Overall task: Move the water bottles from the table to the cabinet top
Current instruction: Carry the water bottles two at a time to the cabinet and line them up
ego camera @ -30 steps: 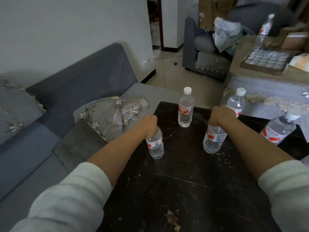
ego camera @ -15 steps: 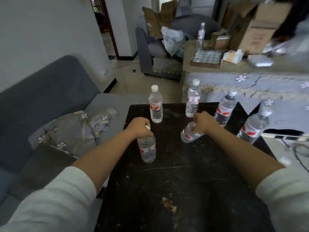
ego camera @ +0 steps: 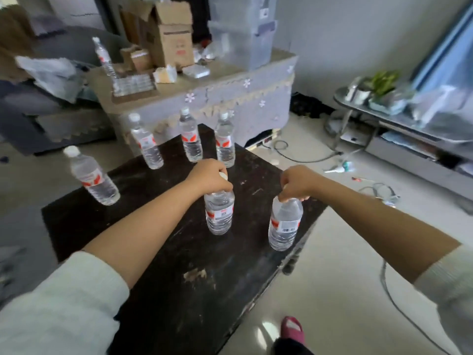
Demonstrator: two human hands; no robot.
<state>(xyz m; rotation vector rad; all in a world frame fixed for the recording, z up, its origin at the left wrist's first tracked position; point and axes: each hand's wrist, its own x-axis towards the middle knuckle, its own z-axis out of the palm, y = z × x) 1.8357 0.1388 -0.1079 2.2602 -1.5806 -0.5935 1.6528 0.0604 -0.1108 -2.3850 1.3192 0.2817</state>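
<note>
- Four water bottles [ego camera: 151, 144] stand upright along the far-left part of the dark table [ego camera: 158, 252].
- Left hand [ego camera: 208, 176]: fingers curled tight around the cap of an upright bottle [ego camera: 219, 213] at table centre.
- Right hand [ego camera: 294, 183]: fingers clenched on the neck of the right-edge bottle [ego camera: 284, 224].

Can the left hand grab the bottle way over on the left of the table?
Probably not right now. The left hand is already closed in a grip on the top of another bottle. The far-left bottle stands alone on the black table with nothing blocking it, so a freed hand likely could.
</note>
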